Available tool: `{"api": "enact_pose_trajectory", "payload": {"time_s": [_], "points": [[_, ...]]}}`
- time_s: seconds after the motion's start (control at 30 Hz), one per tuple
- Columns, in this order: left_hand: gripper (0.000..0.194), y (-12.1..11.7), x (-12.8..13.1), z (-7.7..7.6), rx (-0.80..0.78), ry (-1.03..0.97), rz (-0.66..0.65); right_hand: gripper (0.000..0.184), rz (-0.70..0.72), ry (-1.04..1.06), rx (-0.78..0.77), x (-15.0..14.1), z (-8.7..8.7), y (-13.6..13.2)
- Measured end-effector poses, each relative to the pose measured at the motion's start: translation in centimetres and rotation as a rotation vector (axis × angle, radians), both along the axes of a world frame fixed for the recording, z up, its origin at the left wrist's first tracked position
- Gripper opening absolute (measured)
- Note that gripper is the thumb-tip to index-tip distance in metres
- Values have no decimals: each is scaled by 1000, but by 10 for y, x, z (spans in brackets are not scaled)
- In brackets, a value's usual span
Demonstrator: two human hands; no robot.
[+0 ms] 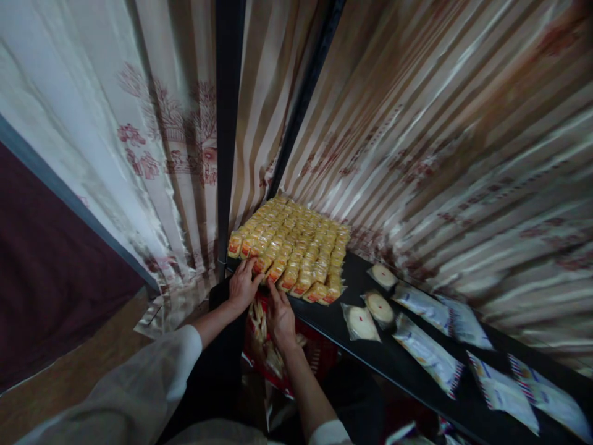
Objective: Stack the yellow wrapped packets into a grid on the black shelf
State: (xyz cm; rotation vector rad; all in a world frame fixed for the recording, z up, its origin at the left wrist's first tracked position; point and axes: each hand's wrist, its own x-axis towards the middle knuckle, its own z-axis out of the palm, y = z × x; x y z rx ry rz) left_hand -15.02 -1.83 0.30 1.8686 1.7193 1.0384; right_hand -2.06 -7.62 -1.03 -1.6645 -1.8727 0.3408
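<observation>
Rows of small yellow wrapped snack packets (pixel 301 238) stand packed together at the far end of the black shelf, red and orange labels on the front ones. At the front row, my left hand (pixel 243 287) has a packet (pixel 260 264) between its thumb and fingers. My right hand (pixel 281 314) is just to the right, below the front edge of the rows. Its fingers point up with gaps between them, the tips touching or nearly touching the front packets. I see nothing held in it.
Round pale wrapped cakes (pixel 361 322) and several white and blue packages (pixel 428 355) lie along the black shelf (pixel 319 312) to the right. Under the shelf edge sits a red container (pixel 324 352) with packets inside. Printed striped curtains (pixel 417 136) and a dark post (pixel 229 123) close in behind.
</observation>
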Motion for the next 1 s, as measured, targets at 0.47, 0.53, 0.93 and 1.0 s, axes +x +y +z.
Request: {"api": "enact_pose_trajectory", "payload": {"time_s": [0.47, 0.53, 0.93, 1.0], "points": [[35, 2, -1, -8, 35, -115, -88, 51, -4, 72, 71, 2, -5, 1], [28, 4, -1, -8, 26, -143, -91, 52, -26, 56, 78, 3, -5, 2], [40, 2, 2, -16, 94, -129, -91, 59, -16, -19, 122, -2, -6, 2], [36, 1, 2, -18, 125, -99, -99, 60, -11, -12, 133, -2, -7, 2]]}}
